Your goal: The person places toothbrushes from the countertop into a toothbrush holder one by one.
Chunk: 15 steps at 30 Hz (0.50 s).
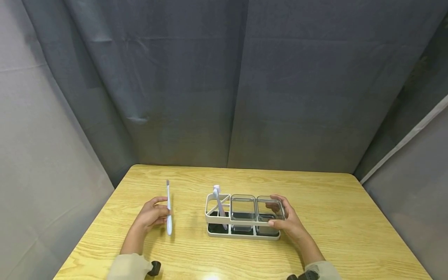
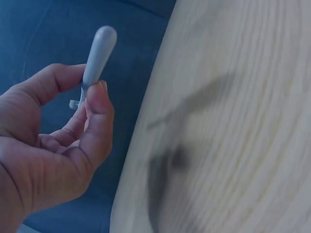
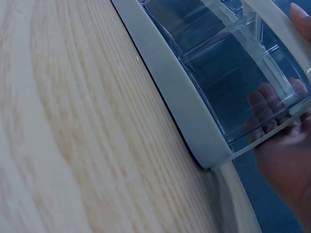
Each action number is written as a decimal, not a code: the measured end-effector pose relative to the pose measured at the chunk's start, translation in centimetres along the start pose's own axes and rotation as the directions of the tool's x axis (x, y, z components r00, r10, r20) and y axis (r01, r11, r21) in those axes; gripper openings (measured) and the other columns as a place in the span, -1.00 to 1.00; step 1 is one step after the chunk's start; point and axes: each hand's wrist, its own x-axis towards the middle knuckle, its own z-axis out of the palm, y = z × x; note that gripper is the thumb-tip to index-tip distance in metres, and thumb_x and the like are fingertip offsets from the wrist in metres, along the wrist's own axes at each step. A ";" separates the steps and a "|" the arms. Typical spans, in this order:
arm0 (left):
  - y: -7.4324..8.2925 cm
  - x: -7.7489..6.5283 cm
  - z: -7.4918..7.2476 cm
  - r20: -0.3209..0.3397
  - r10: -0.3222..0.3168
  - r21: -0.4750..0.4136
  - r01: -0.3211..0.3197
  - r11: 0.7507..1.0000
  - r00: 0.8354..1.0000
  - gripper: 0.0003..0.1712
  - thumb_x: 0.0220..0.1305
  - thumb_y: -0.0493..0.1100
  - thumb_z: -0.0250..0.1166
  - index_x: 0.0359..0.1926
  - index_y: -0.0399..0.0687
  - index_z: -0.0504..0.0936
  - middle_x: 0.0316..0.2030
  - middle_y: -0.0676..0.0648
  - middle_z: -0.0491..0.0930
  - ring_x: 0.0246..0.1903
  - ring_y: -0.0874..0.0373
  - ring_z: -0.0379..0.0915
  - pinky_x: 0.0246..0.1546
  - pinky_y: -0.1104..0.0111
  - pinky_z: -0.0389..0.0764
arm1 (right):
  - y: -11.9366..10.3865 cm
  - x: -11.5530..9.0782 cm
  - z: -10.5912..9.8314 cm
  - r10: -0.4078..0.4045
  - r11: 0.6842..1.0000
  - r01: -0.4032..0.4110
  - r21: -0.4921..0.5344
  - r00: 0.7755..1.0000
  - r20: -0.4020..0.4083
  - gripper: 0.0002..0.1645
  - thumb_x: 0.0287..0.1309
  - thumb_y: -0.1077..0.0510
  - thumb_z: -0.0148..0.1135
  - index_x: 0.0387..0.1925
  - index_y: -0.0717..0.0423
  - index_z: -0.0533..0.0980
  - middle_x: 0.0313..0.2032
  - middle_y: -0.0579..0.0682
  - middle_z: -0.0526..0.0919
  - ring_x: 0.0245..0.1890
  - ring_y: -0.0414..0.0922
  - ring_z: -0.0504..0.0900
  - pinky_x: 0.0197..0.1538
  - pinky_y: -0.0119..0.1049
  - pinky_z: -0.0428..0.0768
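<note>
My left hand (image 1: 153,213) pinches a pale blue toothbrush (image 1: 169,225) between thumb and fingers, above the left part of the table. Its bristle head points away from me, and the rounded handle end (image 2: 101,48) faces the left wrist camera. To the right stands a white toothbrush holder (image 1: 218,220) with a black base inside. A second toothbrush (image 1: 221,208), pale lilac, leans in its left compartment, head up. Two clear cups (image 1: 244,196) fill the middle and right compartments. My right hand (image 1: 289,221) grips the holder's right end, thumb on the front rail, fingers around the far side.
The holder stands on a light wood-grain table (image 1: 189,256) with rounded far corners. Grey curtains (image 1: 297,97) hang behind the table and at both sides. Dark straps (image 1: 154,268) show at both wrists, by the light sleeves.
</note>
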 end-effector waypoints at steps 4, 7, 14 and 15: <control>0.5 -0.4 0.6 0.004 0.028 0.009 -0.028 1.000 1.000 -0.37 0.05 -0.48 0.21 0.19 -0.26 0.30 -0.19 -0.38 0.49 -0.43 0.03 0.50 -0.39 0.25 0.55 | 0.1 -0.1 0.1 0.012 1.000 -0.012 -0.001 1.000 -0.013 -0.07 -0.15 0.41 0.31 0.29 0.21 0.10 0.12 0.35 0.34 0.16 0.24 0.27 0.19 0.19 0.12; 0.8 -0.7 1.1 0.010 0.041 0.002 -0.041 0.999 0.999 -0.37 0.04 -0.49 0.21 0.19 -0.27 0.30 -0.23 -0.34 0.48 -0.44 0.04 0.49 -0.39 0.25 0.53 | 0.1 -0.1 0.1 0.020 1.000 -0.020 -0.004 1.000 -0.022 -0.06 -0.15 0.40 0.32 0.29 0.21 0.11 0.12 0.35 0.35 0.16 0.24 0.27 0.19 0.21 0.12; 1.1 -1.1 2.1 0.019 0.055 -0.039 -0.055 0.998 0.998 -0.35 0.04 -0.50 0.20 0.21 -0.29 0.28 -0.30 -0.22 0.47 -0.44 0.06 0.48 -0.38 0.24 0.53 | 0.1 -0.1 0.1 0.027 1.000 -0.027 0.012 0.999 -0.028 -0.06 -0.16 0.39 0.32 0.29 0.20 0.11 0.11 0.34 0.35 0.16 0.23 0.26 0.19 0.22 0.11; 1.1 -1.2 2.2 0.015 0.057 -0.045 -0.057 0.997 0.998 -0.35 0.04 -0.50 0.20 0.21 -0.29 0.28 -0.31 -0.21 0.47 -0.44 0.06 0.48 -0.39 0.24 0.53 | 0.1 -0.1 0.1 0.027 1.000 -0.027 0.015 0.999 -0.027 -0.06 -0.16 0.39 0.33 0.29 0.20 0.11 0.11 0.34 0.35 0.16 0.23 0.26 0.20 0.22 0.10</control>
